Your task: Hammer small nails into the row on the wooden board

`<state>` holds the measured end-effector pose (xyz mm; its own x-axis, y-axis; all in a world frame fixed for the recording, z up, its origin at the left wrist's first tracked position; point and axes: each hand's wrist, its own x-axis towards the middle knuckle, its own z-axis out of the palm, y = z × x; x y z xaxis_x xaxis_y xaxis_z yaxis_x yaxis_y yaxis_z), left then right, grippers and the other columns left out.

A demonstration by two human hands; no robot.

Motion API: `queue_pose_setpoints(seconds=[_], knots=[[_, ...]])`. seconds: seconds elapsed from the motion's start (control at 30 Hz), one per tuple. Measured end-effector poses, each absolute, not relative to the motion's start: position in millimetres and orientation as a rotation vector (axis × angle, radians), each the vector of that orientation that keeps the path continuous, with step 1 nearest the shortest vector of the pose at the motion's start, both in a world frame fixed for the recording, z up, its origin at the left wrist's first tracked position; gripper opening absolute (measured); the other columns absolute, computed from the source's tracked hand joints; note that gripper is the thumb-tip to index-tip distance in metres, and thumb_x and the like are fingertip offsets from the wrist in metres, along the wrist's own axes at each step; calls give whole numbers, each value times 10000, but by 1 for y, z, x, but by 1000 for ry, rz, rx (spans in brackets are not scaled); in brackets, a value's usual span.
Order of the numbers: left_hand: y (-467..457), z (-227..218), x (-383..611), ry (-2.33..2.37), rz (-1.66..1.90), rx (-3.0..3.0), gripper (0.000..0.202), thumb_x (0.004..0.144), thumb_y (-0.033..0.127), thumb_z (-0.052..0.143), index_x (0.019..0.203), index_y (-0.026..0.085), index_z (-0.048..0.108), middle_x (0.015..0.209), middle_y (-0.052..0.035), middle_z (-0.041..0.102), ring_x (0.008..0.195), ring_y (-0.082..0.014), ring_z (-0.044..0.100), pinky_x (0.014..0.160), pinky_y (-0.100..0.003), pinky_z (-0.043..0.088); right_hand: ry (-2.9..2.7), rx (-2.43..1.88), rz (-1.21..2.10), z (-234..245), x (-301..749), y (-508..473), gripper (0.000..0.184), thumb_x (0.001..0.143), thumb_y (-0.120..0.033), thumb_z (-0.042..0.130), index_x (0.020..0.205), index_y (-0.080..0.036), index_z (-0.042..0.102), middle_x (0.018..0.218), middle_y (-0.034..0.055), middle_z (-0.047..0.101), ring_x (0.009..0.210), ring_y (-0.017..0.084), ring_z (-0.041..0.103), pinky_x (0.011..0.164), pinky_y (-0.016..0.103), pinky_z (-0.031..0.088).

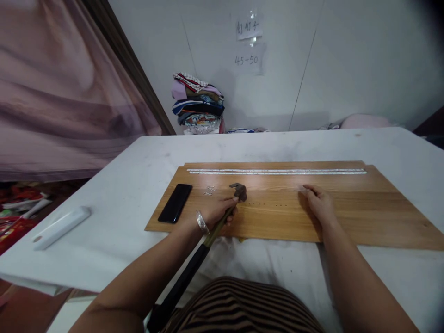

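Observation:
My left hand (222, 210), with a silver bracelet at the wrist, is closed around the upper handle of a claw hammer (239, 191). The hammer slants, its long dark grip (183, 277) reaching back toward my body and its head low over a wooden board (347, 208). My right hand (319, 203) is at the board's right half, fingertips pinched together; what they hold, if anything, is too small to name. Between the hands runs a row of small dark dots (270, 204) in the wood. Several loose nails (209, 190) lie left of the hammer head.
A black phone (175, 203) lies on the board's left end. Two pale ruler-like strips (277, 171) run along its far side. A white elongated object (62, 228) rests on the white table (118, 185) at left. Folded clothes (199, 101) are stacked by the wall.

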<state>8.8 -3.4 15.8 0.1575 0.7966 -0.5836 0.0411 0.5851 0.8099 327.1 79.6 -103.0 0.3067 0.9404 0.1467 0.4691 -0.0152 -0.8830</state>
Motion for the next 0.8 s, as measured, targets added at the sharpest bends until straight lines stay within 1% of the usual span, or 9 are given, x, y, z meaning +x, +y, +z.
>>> queue_pose_setpoints(seconds=[0.17,0.33,0.5,0.8], knots=[[-2,13,8,1331,617,792,308,803,454,585,903,169,525,583,54,500,395,-46,397,369,-155,344,-1296,-1658,624,-102,328,80,352,703,-379,538,898,-172,746,900,97,743,864,263,658,823,381,483],[-3,16,7,1312,631,803,297,823,441,559,938,168,534,599,52,502,401,-45,399,377,-158,350,-1283,-1652,618,-99,326,78,352,696,-363,530,886,-162,748,895,97,744,870,259,663,815,360,495],[-2,10,8,1346,604,786,314,809,459,573,922,168,538,578,57,493,400,-48,398,378,-162,345,-1275,-1637,613,-98,324,78,331,689,-355,532,859,-171,748,874,82,748,860,247,666,796,335,505],[0,14,6,1307,630,822,307,815,439,566,945,162,549,588,43,514,410,-54,407,384,-167,351,-1287,-1653,607,-98,325,78,348,684,-372,527,865,-172,746,885,90,741,859,256,662,806,363,502]])
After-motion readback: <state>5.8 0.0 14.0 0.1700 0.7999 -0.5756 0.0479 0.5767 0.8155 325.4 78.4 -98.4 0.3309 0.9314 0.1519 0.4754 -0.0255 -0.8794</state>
